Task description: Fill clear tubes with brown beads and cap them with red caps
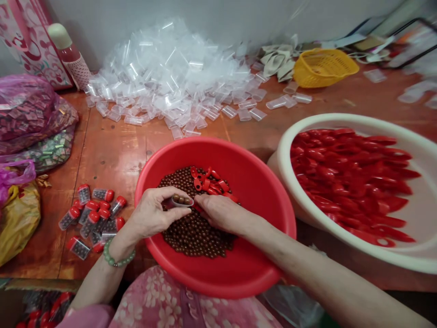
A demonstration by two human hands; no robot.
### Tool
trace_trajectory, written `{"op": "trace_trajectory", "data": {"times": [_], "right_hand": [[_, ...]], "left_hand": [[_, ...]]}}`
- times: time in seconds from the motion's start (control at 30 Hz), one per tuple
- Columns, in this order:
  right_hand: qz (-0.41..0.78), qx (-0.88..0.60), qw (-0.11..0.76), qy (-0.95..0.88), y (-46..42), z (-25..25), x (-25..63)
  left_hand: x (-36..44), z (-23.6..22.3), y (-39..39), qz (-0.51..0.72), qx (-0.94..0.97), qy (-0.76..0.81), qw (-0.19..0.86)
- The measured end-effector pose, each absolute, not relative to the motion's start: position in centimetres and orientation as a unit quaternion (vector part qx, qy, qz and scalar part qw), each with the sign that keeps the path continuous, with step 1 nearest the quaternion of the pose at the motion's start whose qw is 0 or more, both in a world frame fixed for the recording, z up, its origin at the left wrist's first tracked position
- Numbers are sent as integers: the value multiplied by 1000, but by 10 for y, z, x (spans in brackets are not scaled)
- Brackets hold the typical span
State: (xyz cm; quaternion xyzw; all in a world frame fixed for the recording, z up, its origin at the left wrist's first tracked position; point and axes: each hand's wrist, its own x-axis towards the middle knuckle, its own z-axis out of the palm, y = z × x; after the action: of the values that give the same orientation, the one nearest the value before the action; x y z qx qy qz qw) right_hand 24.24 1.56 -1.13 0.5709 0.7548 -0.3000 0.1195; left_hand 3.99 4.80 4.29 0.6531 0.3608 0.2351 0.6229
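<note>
My left hand (157,210) is closed around a clear plastic tube (182,203), with round brown balls showing at its open end. Fingers curled, my right hand (220,212) meets that end and pinches a red plastic cap, mostly hidden by the fingers. Both hands are over a red basin (262,191). Inside it lies a heap of small brown balls (198,239), with several loose red caps (213,180) on top. Left of the basin, filled tubes with red caps (90,223) lie in a loose pile on the table.
A white basin (358,119) full of red plastic pieces (351,177) stands at right. Empty clear tubes (177,73) are heaped along the wall, beside a yellow basket (324,68). Plastic bags of wrapped pieces (30,114) and a bottle (70,54) stand at left.
</note>
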Motion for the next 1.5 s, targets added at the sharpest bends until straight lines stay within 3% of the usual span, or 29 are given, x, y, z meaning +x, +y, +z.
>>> {"op": "trace_trajectory", "data": {"times": [0.1, 0.27, 0.33, 0.43, 0.53, 0.7, 0.93, 1.07, 1.27, 1.5], "right_hand": [[-342, 576, 85, 738, 21, 2, 248], [-587, 545, -120, 586, 20, 22, 258], [-627, 521, -142, 562, 18, 28, 259], [-635, 500, -127, 575, 17, 34, 257], [-635, 496, -120, 580, 19, 37, 252], [-672, 497, -188, 516, 17, 39, 249], [-719, 455, -123, 511, 9, 39, 245], [-750, 467, -204, 421, 3, 29, 243], [-724, 478, -405, 289, 0, 17, 243], [-708, 451, -429, 335, -2, 22, 234]], "left_hand": [[40, 38, 52, 230, 641, 366, 634], [39, 35, 53, 244, 623, 393, 631], [40, 35, 53, 260, 635, 404, 604], [42, 36, 54, 291, 678, 388, 552], [43, 35, 54, 278, 699, 338, 566], [41, 36, 53, 309, 701, 329, 552], [38, 38, 55, 286, 720, 243, 583], [36, 38, 55, 311, 725, 260, 556], [40, 35, 49, 289, 763, 242, 525], [39, 35, 50, 261, 728, 241, 587]]}}
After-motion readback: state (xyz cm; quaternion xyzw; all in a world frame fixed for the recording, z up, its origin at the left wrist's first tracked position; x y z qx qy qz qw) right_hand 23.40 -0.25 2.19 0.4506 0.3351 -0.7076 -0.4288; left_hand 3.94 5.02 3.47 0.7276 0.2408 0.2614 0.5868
